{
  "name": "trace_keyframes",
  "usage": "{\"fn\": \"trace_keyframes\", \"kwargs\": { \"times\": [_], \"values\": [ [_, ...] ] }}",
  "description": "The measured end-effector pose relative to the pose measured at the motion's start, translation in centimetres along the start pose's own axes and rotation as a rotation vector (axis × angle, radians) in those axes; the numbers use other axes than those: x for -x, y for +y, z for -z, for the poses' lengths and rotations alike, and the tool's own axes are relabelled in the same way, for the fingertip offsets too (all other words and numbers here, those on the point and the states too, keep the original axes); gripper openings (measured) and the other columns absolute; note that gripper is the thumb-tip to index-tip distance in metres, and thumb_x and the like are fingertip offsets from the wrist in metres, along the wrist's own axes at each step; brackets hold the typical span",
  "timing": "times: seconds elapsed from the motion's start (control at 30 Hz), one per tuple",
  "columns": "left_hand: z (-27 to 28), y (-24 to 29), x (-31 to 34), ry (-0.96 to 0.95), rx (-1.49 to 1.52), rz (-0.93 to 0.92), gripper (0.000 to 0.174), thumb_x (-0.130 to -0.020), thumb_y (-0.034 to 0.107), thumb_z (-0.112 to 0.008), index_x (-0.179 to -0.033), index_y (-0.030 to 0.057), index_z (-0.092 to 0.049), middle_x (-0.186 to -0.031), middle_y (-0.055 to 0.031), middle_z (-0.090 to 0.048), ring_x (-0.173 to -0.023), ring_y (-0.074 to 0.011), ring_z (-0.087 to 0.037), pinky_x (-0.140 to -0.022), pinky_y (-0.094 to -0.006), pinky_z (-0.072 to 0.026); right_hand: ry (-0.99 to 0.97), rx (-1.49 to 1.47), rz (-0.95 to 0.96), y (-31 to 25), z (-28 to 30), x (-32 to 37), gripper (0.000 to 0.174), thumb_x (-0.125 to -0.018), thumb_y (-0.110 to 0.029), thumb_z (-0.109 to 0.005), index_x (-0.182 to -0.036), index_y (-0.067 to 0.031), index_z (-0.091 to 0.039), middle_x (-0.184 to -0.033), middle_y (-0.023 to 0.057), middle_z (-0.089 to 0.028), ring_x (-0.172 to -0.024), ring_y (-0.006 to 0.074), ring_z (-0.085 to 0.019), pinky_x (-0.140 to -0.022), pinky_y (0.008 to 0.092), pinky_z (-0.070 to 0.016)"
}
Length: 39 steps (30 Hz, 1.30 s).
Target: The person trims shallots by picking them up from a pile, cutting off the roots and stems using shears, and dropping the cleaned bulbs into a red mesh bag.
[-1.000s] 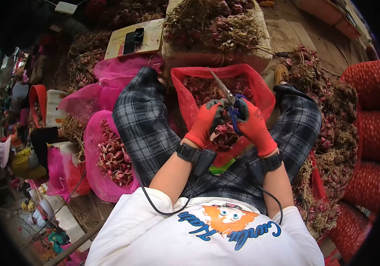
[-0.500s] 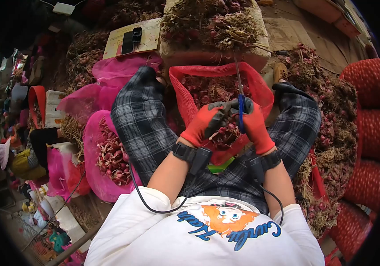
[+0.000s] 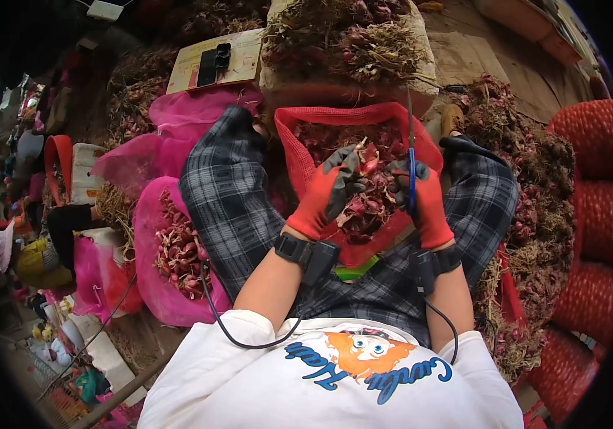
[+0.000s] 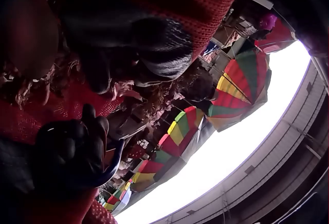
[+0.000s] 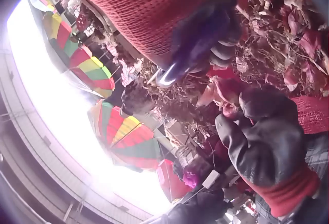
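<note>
My left hand (image 3: 325, 191), in a red glove with a dark grey coating, pinches a shallot (image 3: 369, 164) between thumb and fingers. The right wrist view shows this shallot (image 5: 224, 93) at the left fingertips, papery skin around it. My right hand (image 3: 424, 200), gloved alike, grips scissors (image 3: 412, 157) by their blue handles, blades pointing away from me. Both hands are a little apart over a red mesh bag (image 3: 290, 146) between my knees, which holds shallots and loose dry skins. In the left wrist view the blue scissor handle (image 4: 114, 166) shows beside the right glove.
A pink mesh bag (image 3: 150, 286) of cleaned shallots stands by my left leg. Ahead is a pale foam box (image 3: 299, 89) heaped with untrimmed shallots. More shallots (image 3: 535, 207) lie along my right, before full red sacks (image 3: 596, 207). A phone (image 3: 207, 68) lies on a board (image 3: 245, 53).
My hands were together over the bag and have drawn apart. The scissors have swung from pointing left to straight ahead. A shallot now shows at my left fingertips.
</note>
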<state>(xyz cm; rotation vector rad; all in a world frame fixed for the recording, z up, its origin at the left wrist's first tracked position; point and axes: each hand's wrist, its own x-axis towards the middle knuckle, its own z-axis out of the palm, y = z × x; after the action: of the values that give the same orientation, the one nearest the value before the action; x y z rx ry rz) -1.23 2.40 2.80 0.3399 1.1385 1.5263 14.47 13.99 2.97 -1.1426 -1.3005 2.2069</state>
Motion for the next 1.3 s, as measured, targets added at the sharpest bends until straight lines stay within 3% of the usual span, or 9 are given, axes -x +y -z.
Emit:
{"fn": "trace_keyframes", "kwargs": {
  "times": [0.13,0.33,0.47,0.57,0.77,0.87,1.1,1.2,1.3],
  "values": [
    [-0.3,0.7,0.2,-0.008,-0.067,-0.031,0.035,-0.094,0.031,-0.051,-0.119,0.0053,-0.053,-0.099,0.0,-0.058,-0.081,-0.0059,-0.054,-0.069,-0.0201,-0.0462,0.075,0.105,0.225,0.8,-1.1,-0.7,0.021,-0.08,-0.004,-0.063,-0.101,0.0014,-0.061,-0.084,0.0044,-0.065,-0.07,0.0073,-0.059,-0.06,0.0195,-0.048],
    [-0.7,-0.2,-0.2,-0.124,-0.372,-0.174,0.026,-0.091,0.015,-0.055,-0.113,0.0012,-0.058,-0.099,-0.0011,-0.06,-0.086,-0.0043,-0.053,-0.072,-0.0196,-0.0439,-0.127,0.019,0.275,-0.1,-2.9,-0.4,0.023,-0.08,-0.001,-0.063,-0.102,0.0036,-0.06,-0.087,0.0042,-0.066,-0.076,0.008,-0.06,-0.068,0.0214,-0.049],
    [-0.9,0.8,0.8,-0.135,-0.309,-0.097,0.026,-0.09,0.012,-0.056,-0.114,0.0002,-0.057,-0.098,-0.0006,-0.061,-0.087,-0.005,-0.053,-0.075,-0.0205,-0.0439,-0.255,-0.174,-0.093,1.0,0.4,-1.1,0.022,-0.08,-0.003,-0.056,-0.101,0.005,-0.06,-0.083,0.0088,-0.065,-0.062,0.009,-0.06,-0.051,0.0187,-0.0454],
    [-1.2,0.7,0.9,-0.099,-0.181,-0.062,0.026,-0.09,0.011,-0.056,-0.113,0.0,-0.057,-0.097,-0.0004,-0.061,-0.086,-0.0052,-0.054,-0.075,-0.021,-0.045,-0.122,-0.321,-0.134,-0.7,-1.2,0.1,0.025,-0.079,-0.004,-0.056,-0.102,0.005,-0.058,-0.079,0.0086,-0.064,-0.054,0.0077,-0.057,-0.043,0.0161,-0.0403],
    [-2.0,1.0,1.2,-0.002,-0.078,-0.063,0.029,-0.091,0.016,-0.056,-0.115,-0.001,-0.056,-0.092,0.0034,-0.059,-0.08,-0.0018,-0.05,-0.069,-0.0172,-0.0409,-0.239,-0.246,-0.22,2.6,1.7,-2.1,0.029,-0.077,-0.007,-0.065,-0.102,0.0047,-0.056,-0.081,0.0077,-0.063,-0.06,0.0114,-0.061,-0.051,0.0191,-0.0479],
    [0.0,0.5,0.4,-0.054,-0.154,-0.044,0.027,-0.091,0.016,-0.057,-0.112,-0.0012,-0.057,-0.092,0.0027,-0.06,-0.08,-0.0027,-0.052,-0.069,-0.0174,-0.0415,-0.075,-0.119,0.069,0.9,0.2,-1.1,0.032,-0.077,-0.007,-0.068,-0.103,0.0051,-0.055,-0.086,0.0095,-0.063,-0.07,0.015,-0.064,-0.06,0.0238,-0.0539],
    [-1.2,0.9,1.2,-0.135,-0.098,-0.005,0.018,-0.084,0.006,-0.061,-0.101,-0.0008,-0.059,-0.093,-0.0053,-0.063,-0.079,-0.0065,-0.058,-0.067,-0.0221,-0.0464,-0.192,-0.128,0.063,-0.1,-1.3,-1.0,0.023,-0.078,0.002,-0.062,-0.1,0.0058,-0.057,-0.09,0.0114,-0.064,-0.08,0.0178,-0.065,-0.07,0.0285,-0.0568],
    [-0.2,-0.1,0.5,-0.093,-0.407,-0.109,0.015,-0.082,0.006,-0.063,-0.094,-0.0005,-0.058,-0.09,-0.0063,-0.063,-0.082,-0.0097,-0.059,-0.069,-0.0246,-0.0468,-0.124,-0.077,0.077,-0.1,-1.5,-0.7,0.02,-0.077,0.005,-0.061,-0.096,0.0053,-0.057,-0.087,0.0105,-0.065,-0.077,0.0165,-0.065,-0.067,0.028,-0.0568],
    [0.0,-2.6,-0.3,0.076,-0.802,-0.459,0.015,-0.083,0.01,-0.063,-0.092,-0.0007,-0.057,-0.088,-0.0064,-0.062,-0.081,-0.0145,-0.06,-0.071,-0.026,-0.0464,-0.036,0.013,0.174,0.3,-2.6,-0.6,0.019,-0.075,0.008,-0.061,-0.094,0.004,-0.058,-0.082,0.0094,-0.065,-0.074,0.0139,-0.064,-0.061,0.0263,-0.0554]
  ]
}}
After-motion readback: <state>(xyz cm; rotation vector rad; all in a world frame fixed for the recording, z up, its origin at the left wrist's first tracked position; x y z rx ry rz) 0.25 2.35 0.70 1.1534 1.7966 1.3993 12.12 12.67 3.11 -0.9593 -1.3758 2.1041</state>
